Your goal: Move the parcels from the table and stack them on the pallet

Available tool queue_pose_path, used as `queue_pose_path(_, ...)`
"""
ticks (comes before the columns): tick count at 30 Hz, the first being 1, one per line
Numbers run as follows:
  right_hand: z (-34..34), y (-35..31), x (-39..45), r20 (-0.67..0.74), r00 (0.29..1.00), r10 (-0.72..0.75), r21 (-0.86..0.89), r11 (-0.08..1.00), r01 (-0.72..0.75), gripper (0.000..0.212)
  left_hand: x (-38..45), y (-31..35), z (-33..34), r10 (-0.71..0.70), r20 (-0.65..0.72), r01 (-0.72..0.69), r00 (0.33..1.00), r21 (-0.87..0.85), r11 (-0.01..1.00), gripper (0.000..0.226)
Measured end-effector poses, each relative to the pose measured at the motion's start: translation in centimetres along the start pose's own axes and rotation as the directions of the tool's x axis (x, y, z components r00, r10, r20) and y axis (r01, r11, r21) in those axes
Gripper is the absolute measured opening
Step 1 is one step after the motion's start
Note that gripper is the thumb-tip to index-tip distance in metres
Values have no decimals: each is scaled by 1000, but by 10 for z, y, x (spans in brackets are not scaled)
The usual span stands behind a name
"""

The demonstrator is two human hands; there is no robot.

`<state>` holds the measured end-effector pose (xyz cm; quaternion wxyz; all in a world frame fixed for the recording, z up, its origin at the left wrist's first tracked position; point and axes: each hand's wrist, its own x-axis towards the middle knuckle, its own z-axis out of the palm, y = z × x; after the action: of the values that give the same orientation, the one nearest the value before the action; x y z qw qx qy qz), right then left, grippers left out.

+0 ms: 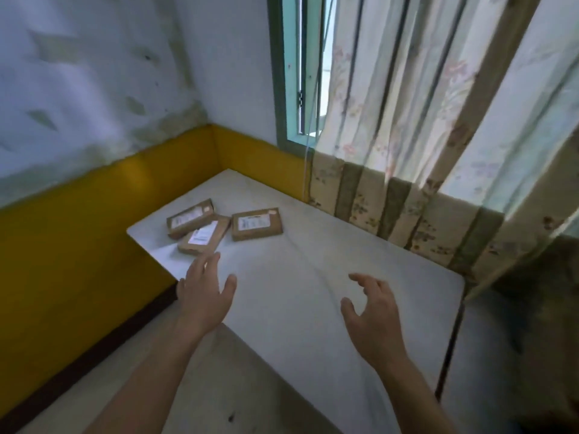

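Presently, three parcels (219, 225) are seen at the table's (313, 277) far left corner; left hand (205, 292) and right hand (372, 314) are held spread, empty.

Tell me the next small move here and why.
Probably reach the left hand forward and grip the nearest parcel: both hands are empty, its fingertips hover just short of it, and three parcels lie on the table.
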<state>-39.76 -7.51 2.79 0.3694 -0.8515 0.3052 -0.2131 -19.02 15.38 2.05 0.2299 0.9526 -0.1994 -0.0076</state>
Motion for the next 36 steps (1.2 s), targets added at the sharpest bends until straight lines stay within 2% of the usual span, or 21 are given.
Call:
queue_pose_path(6, 89, -29, 73, 104, 994, 29, 7, 1000, -30, 43, 70, -72, 5, -108, 42, 110, 993, -36, 993, 61)
queue_pose_path(9, 138, -55, 124, 134, 991, 32, 32, 999, -36, 44, 117, -96, 8, -119, 80, 120, 990, -14, 993, 63)
queue_pose_path(17, 250, -134, 237, 269, 963, -18, 10, 1000, 16, 46, 242, -144, -10, -123, 76, 123, 990, 2, 992, 63)
queue_pose_path(21, 314, -143, 272, 317, 948, 21, -14, 1000, -17, 50, 302, -187, 1, -176, 178, 191, 968, -71, 979, 73)
queue_pose_path(23, 355, -144, 290, 340, 939, 59, -15, 998, -57, 53, 334, -211, 9, -238, 212, 275, 948, -170, 946, 77)
queue_pose_path(26, 416, -149, 321, 378, 912, 161, -41, 987, -157, 56, 380, -249, 35, -322, 292, 404, 901, -290, 867, 65)
queue_pose_path(30, 497, -159, 369, 430, 858, 283, -118, 959, -257, 69, 434, -293, 62, -478, 412, 609, 776, -290, 738, 64)
queue_pose_path(32, 525, -164, 388, 446, 836, 319, -135, 948, -289, 71, 454, -310, 75, -487, 446, 644, 751, -334, 688, 68)
queue_pose_path(34, 549, -165, 399, 421, 834, 358, -163, 934, -319, 69, 469, -323, 92, -447, 468, 633, 762, -396, 665, 74)
queue_pose_path(36, 563, -161, 399, 390, 836, 387, -173, 922, -346, 62, 477, -331, 102, -483, 488, 678, 727, -399, 617, 77)
